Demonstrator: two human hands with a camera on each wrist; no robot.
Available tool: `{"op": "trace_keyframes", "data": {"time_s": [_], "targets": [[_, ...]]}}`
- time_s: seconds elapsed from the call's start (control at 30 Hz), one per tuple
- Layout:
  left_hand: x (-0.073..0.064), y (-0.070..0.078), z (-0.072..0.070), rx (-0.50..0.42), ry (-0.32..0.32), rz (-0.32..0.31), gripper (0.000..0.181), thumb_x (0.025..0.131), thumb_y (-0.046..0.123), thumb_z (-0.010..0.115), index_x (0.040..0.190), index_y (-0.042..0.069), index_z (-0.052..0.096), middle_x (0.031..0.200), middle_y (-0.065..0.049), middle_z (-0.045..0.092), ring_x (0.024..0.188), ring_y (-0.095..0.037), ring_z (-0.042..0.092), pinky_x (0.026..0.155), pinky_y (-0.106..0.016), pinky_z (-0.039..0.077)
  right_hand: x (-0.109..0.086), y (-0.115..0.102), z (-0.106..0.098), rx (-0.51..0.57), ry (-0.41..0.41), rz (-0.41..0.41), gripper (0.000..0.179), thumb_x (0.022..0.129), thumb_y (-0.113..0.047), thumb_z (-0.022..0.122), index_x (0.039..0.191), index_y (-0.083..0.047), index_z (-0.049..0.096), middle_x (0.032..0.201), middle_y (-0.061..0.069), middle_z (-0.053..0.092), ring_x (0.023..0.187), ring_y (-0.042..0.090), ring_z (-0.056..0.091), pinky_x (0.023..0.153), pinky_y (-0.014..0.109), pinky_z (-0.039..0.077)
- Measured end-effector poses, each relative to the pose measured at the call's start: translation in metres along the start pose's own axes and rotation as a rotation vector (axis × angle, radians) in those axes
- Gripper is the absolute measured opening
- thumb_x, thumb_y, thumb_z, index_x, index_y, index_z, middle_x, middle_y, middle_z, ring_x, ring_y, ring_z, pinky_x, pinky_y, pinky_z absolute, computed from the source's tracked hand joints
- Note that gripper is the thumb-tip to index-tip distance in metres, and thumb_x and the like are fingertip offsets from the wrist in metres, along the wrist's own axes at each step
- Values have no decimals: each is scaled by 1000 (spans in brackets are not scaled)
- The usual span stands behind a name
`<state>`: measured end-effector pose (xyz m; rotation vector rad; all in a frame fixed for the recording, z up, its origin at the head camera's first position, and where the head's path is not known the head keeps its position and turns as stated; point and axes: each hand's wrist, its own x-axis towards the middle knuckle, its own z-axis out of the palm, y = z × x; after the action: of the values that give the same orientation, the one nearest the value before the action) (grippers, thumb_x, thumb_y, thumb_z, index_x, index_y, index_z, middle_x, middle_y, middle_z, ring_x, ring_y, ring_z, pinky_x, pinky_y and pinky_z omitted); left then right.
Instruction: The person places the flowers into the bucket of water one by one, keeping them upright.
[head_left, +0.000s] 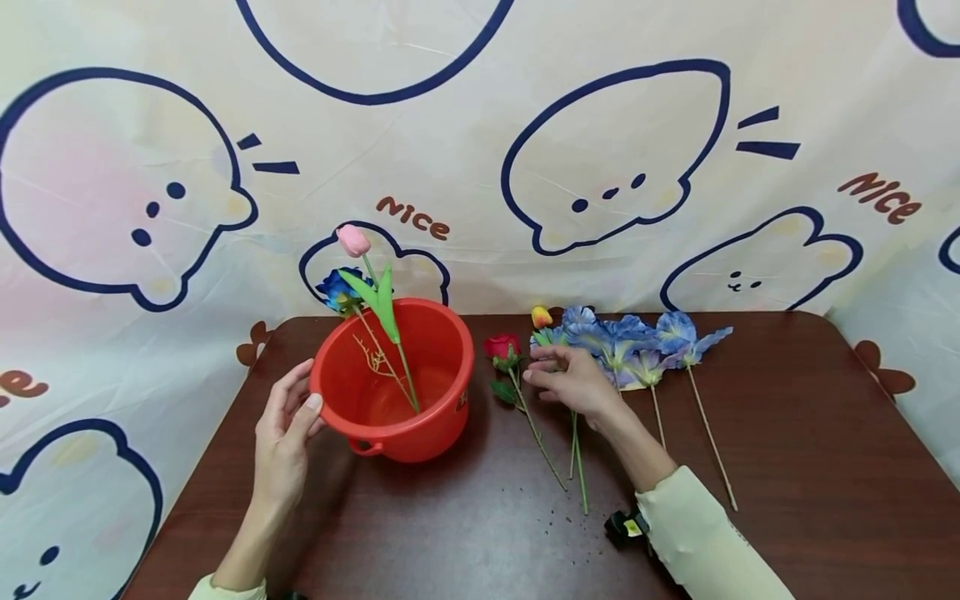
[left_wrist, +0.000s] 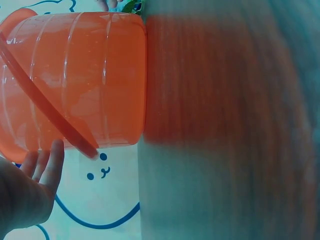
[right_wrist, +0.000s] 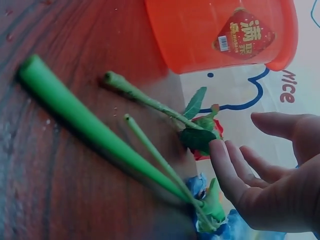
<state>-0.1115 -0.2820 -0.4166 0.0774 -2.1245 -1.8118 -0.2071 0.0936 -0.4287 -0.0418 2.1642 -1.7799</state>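
Note:
A red plastic bucket (head_left: 420,429) stands left of the table's middle. In it lean a pink tulip (head_left: 353,241) with green leaves and a dark blue flower (head_left: 337,290) on a thin brown stem. My left hand (head_left: 288,417) rests against the bucket's left outer side, thumb at the rim; the left wrist view shows its fingers (left_wrist: 52,167) straight beside the bucket's handle (left_wrist: 55,115). My right hand (head_left: 573,383) hovers with loosely bent fingers, holding nothing. Just left of it lies a red rose (head_left: 502,348). A yellow-orange tulip (head_left: 542,317) lies behind it, its green stem passing under the hand.
Several pale blue flowers (head_left: 626,337) lie along the back right of the brown table (head_left: 810,433), stems toward me. Dark crumbs (head_left: 570,525) are scattered near the front. A patterned cloth (head_left: 465,150) hangs behind the table. A black strap device (head_left: 626,529) sits at my right wrist.

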Motion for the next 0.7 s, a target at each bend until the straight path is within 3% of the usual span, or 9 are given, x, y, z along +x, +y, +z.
{"op": "trace_keyframes", "data": {"time_s": [0.3,0.7], "targets": [[-1,-1,0,-17,-7,3,49,110,14,54,159,10,47,140,4,65,116,-4,70,88,-15,61,3,10,3,20,-69,53,45,101,-9,71,142,4,58,133,25,70,110,27,76,93,45,66],[-1,0,-1,-23,-13,1,49,111,14,54,159,11,47,140,3,64,117,-4,70,88,-16,62,6,15,2,26,-167,94,52,100,-9,71,146,6,54,132,25,71,110,26,77,89,42,68]]}}
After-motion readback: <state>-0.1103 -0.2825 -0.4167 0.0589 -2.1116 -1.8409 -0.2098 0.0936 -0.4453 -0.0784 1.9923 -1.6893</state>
